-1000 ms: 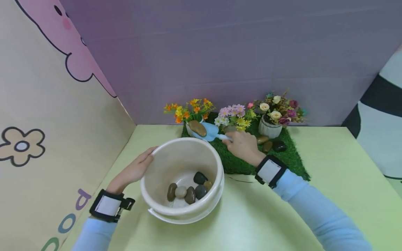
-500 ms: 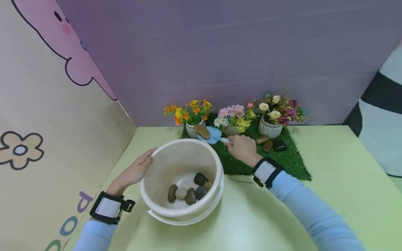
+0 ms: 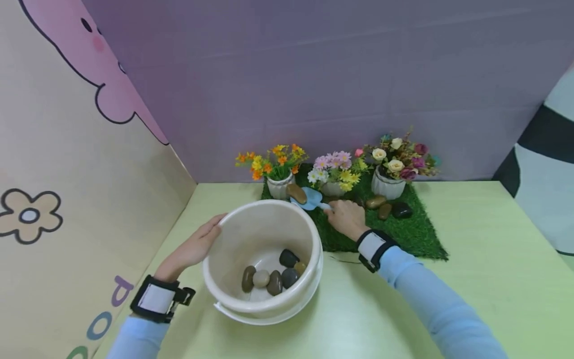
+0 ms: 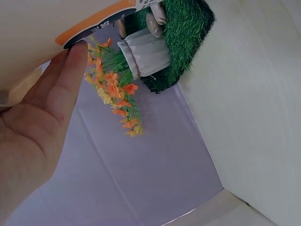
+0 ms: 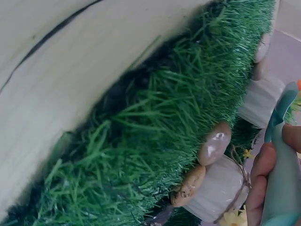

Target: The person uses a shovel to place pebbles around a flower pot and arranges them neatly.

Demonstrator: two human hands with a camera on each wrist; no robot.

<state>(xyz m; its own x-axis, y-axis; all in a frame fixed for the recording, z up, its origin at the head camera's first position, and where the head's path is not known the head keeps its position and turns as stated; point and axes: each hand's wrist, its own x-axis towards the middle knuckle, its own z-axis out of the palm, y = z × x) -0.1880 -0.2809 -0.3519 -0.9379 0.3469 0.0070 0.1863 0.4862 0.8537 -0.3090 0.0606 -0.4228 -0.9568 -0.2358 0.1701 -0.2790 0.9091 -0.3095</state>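
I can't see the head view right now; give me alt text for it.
The right hand holds a light-blue scoop bearing a brown stone; the left hand touches a white bucket with stones inside. Behind, three flowerpots stand on green turf.

1. High up, the head view faces forward and down over the bucket (image 3: 260, 232)!
2. Left wrist, close in, looks past the hand (image 4: 37, 122) at orange flowers (image 4: 113, 89)!
3. Right wrist, tight on the grass mat (image 5: 146, 127) all three share!
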